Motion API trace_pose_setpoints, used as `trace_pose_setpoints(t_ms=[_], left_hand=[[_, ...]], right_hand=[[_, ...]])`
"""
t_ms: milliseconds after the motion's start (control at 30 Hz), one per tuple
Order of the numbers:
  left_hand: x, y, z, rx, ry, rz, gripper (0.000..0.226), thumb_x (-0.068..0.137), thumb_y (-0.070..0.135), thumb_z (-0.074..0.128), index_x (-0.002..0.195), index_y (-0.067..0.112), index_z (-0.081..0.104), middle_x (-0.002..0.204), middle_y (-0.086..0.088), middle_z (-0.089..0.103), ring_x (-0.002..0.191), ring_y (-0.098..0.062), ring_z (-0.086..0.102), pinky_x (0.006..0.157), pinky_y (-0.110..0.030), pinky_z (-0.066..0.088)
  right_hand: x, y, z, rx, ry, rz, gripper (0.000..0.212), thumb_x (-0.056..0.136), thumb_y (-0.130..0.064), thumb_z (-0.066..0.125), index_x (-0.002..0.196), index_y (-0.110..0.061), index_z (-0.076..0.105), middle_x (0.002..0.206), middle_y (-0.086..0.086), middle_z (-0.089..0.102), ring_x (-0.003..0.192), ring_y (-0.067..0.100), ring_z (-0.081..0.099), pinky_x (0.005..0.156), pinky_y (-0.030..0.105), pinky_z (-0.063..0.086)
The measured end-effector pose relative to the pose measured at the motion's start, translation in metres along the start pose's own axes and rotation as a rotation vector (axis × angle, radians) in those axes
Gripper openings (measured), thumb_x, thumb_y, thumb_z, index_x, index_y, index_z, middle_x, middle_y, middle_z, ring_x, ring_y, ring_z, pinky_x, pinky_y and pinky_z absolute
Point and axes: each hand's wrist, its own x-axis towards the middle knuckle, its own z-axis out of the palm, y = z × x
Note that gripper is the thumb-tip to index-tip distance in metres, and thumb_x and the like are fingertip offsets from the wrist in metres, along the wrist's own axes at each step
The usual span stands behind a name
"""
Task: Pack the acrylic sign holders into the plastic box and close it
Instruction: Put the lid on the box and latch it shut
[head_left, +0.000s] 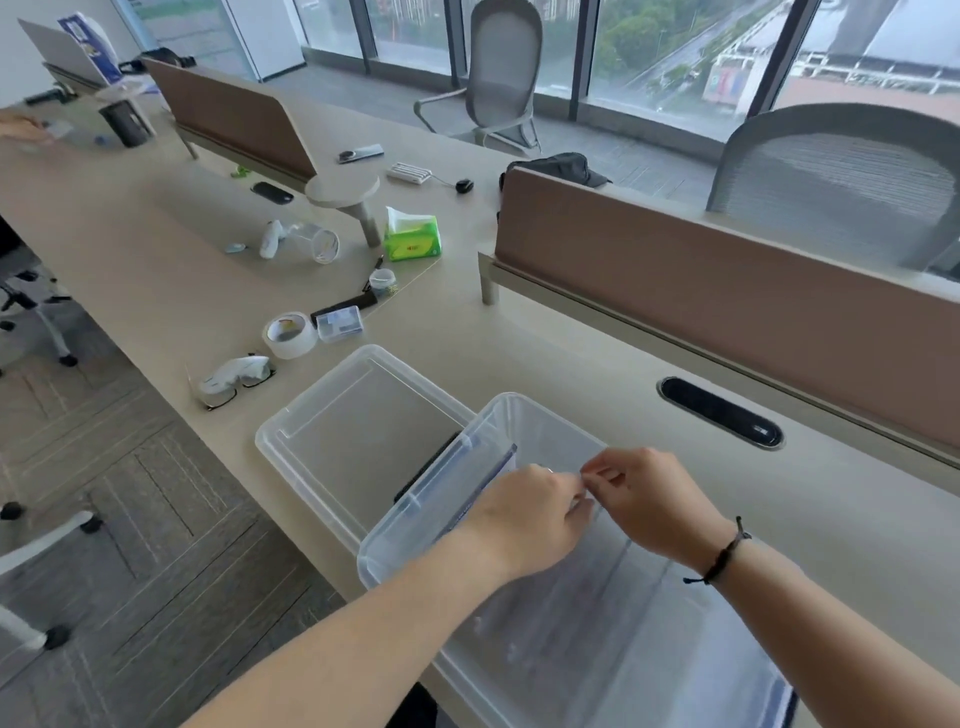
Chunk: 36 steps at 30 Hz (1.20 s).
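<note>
Both forearms reach forward over the open plastic box (519, 597), hands meeting above its middle. Left hand (524, 519) is palm down, fingers curled, thumb and fingertips pinched on the top edge of a clear acrylic sign holder (587, 519) standing inside the box. Right hand (649, 499) is turned inward, thumb and forefinger pinching the same edge just beside the left fingertips; a dark cord bracelet (722, 558) sits on that wrist.

The box is translucent and sits at the near edge of the desk (519, 338). More clear holders lie stacked inside it, their outlines hard to separate; at least one stands against the left wall with a dark blue strip (483, 483) along it. Count cannot be told.

The lid (353, 426) lies upside down on the desk, touching the box's left wall, nothing in it.

Beyond the lid: tape roll (288, 335), small clear case (338, 323), green tissue pack (413, 241). Its print is too small to read.
</note>
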Motion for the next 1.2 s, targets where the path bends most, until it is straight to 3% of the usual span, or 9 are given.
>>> trace_pose_setpoints(t_ms=[133,200,300,433,533,800,933,1000,1200], left_hand=[[0.017,-0.056,-0.032,-0.082,0.029,0.014,0.027,0.096,0.033,0.046,0.077,0.016,0.055,0.077,-0.012,0.065,0.073,-0.034,0.060,0.056,-0.034,0.041],[0.024,-0.089,-0.050,-0.108,0.050,0.006,0.027,0.096,0.033,0.048,0.074,0.019,0.052,0.074,-0.011,0.065,0.071,-0.035,0.060,0.056,-0.034,0.041],[0.033,-0.139,-0.073,-0.108,0.083,-0.030,0.030,0.097,0.037,0.046,0.071,0.024,0.043,0.073,-0.008,0.065,0.072,-0.033,0.059,0.057,-0.034,0.039],[0.040,-0.205,-0.095,-0.106,0.087,-0.133,0.033,0.096,0.045,0.043,0.094,0.022,0.066,0.083,-0.002,0.070,0.083,-0.027,0.063,0.070,-0.034,0.051],[0.041,-0.258,-0.103,-0.151,0.028,-0.280,0.033,0.093,0.049,0.044,0.098,0.026,0.068,0.088,0.002,0.070,0.086,-0.025,0.064,0.074,-0.034,0.053],[0.027,-0.401,-0.094,-0.124,-0.012,-0.659,0.024,0.091,0.041,0.050,0.097,0.027,0.068,0.099,0.005,0.068,0.092,-0.023,0.062,0.079,-0.034,0.052],[0.015,-0.451,-0.084,-0.077,-0.017,-0.778,0.034,0.094,0.039,0.050,0.125,0.027,0.059,0.126,-0.002,0.057,0.110,-0.026,0.058,0.086,-0.037,0.046],[0.012,-0.469,-0.079,-0.063,-0.035,-0.817,0.037,0.095,0.038,0.051,0.129,0.025,0.054,0.129,-0.004,0.054,0.116,-0.027,0.055,0.088,-0.039,0.045],[0.013,-0.499,-0.066,-0.038,-0.032,-0.819,0.025,0.094,0.037,0.053,0.113,0.022,0.058,0.113,-0.002,0.057,0.106,-0.025,0.054,0.079,-0.038,0.046]], right_hand=[[0.046,-0.045,0.022,-0.007,0.016,0.016,0.015,0.089,-0.017,0.062,0.084,-0.024,0.075,0.075,-0.012,0.072,0.075,0.008,0.066,0.067,0.020,0.048],[0.075,-0.068,0.032,-0.029,0.008,0.017,0.015,0.089,-0.019,0.062,0.084,-0.024,0.075,0.077,-0.011,0.073,0.074,0.007,0.065,0.064,0.017,0.047],[0.120,-0.100,0.048,-0.023,-0.002,0.031,0.011,0.088,-0.022,0.064,0.087,-0.023,0.075,0.082,-0.010,0.074,0.078,0.006,0.066,0.073,0.020,0.051],[0.173,-0.133,0.075,-0.055,-0.042,0.046,0.012,0.089,-0.026,0.064,0.092,-0.020,0.075,0.086,-0.008,0.074,0.082,0.008,0.068,0.080,0.026,0.054],[0.209,-0.144,0.101,-0.110,-0.082,0.071,0.014,0.087,-0.025,0.062,0.091,-0.019,0.074,0.086,-0.004,0.075,0.085,0.015,0.069,0.080,0.031,0.055],[0.289,-0.134,0.163,-0.335,-0.226,0.236,0.017,0.088,-0.025,0.057,0.098,-0.018,0.070,0.098,0.004,0.070,0.093,0.026,0.063,0.078,0.035,0.053],[0.309,-0.117,0.188,-0.422,-0.257,0.305,0.021,0.089,-0.026,0.058,0.107,-0.017,0.066,0.108,0.007,0.066,0.104,0.029,0.059,0.086,0.035,0.051],[0.316,-0.109,0.199,-0.455,-0.279,0.326,0.021,0.089,-0.026,0.058,0.107,-0.017,0.064,0.110,0.008,0.065,0.105,0.029,0.057,0.087,0.037,0.051],[0.318,-0.095,0.219,-0.608,-0.337,0.342,0.013,0.089,-0.016,0.052,0.096,-0.016,0.063,0.091,0.005,0.063,0.075,0.026,0.054,0.064,0.030,0.046]])
